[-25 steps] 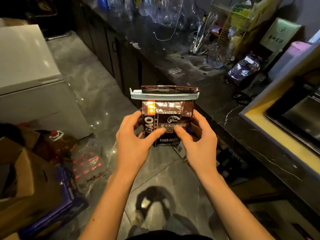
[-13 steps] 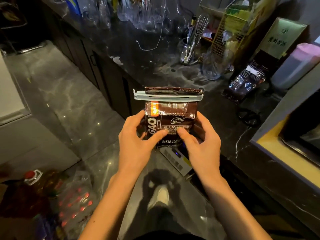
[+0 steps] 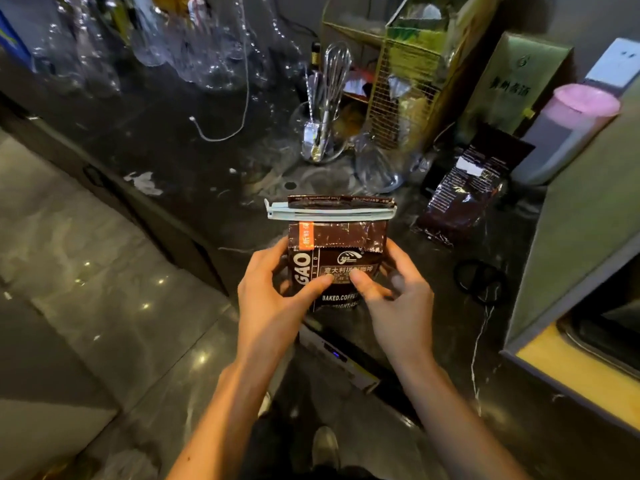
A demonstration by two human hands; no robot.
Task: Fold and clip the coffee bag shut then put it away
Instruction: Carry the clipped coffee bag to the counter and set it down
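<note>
The dark marbled stone desk point(image 3: 194, 157) is running from the upper left of the frame down toward the right edge, and there is one of it. Over its near edge, at the centre of the frame, the person is holding one brown foil coffee bag with white lettering point(image 3: 337, 261) upright in the air, not resting on anything. A second dark foil bag point(image 3: 460, 195) is lying flat on the desk at right of centre, well apart from the held one.

The left hand point(image 3: 273, 299) and the right hand point(image 3: 398, 299), two in all, are each clamping a side of the held bag, thumbs pressing its front face and the other digits wrapping behind. So each grip is closed on the bag.

One pale blue plastic sealing clip point(image 3: 330, 213) is sitting across the folded top, a strip of foil showing above it. Folding and clipping look done to me; putting away is what remains.

To do that well, I would be keeping both hands low on the bag's body, carrying it upright so the clip is not knocked, and setting it down in the open patch beside the other bag, clear of the single glass jar of metal whisks point(image 3: 320, 140) and the one black pair of scissors point(image 3: 479, 278) at right.
</note>
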